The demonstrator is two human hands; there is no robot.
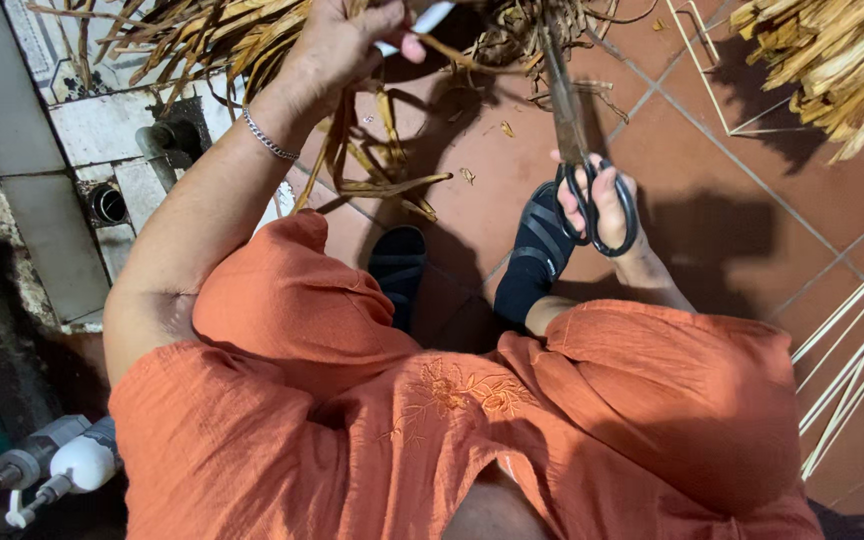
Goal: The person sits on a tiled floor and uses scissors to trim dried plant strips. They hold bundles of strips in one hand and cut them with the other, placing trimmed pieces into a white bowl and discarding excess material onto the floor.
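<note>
Both hands busy; left hand (347,45) clutches dried leaf strips (372,150); right hand (602,205) grips black scissors (587,190).

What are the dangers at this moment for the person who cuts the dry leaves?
1. The scissors in the right hand point their blades up toward the left hand, which grips the dry leaf bundle; a finger might be nicked.
2. Loose strips hang above the sandalled feet and may snag them.
</note>
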